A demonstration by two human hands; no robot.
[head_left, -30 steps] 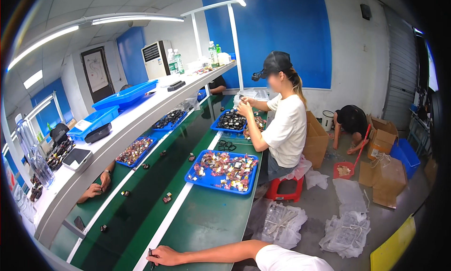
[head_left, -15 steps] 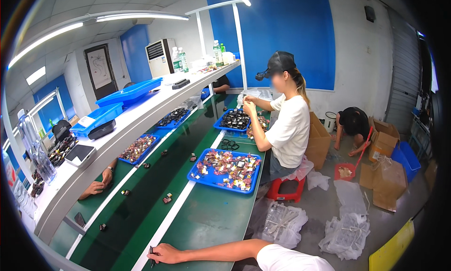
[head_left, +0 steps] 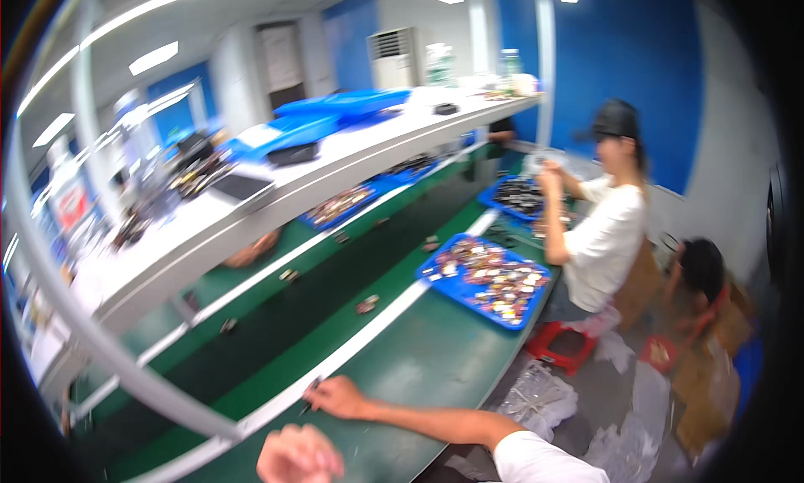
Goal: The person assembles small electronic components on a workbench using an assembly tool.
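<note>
My right arm, in a white sleeve, reaches across from the lower right. My right hand (head_left: 337,397) is closed on a small dark object (head_left: 311,392) at the white strip along the table's green surface; its kind is unclear. Nearer the bottom edge, my left hand (head_left: 299,456) is raised with its fingers curled. Motion smears it, and I cannot make out anything in it. Beyond my hands, a blue tray (head_left: 425,275) holds many small parts with dark red and pale pieces. Several small parts, one of them a dark reddish part (head_left: 367,304), lie apart on the dark green belt.
A co-worker in a white shirt (head_left: 610,232) works at a tray of black parts (head_left: 519,196). A white shelf (head_left: 335,160) with blue trays overhangs the belt. A curved pale post (head_left: 126,374) stands at left. A red stool (head_left: 563,346) and plastic-wrapped bundles (head_left: 536,395) are on the floor.
The view has swung left, so everything appears shifted right and blurred. My left hand has come into view at the bottom. My right hand still holds the small dark object.
</note>
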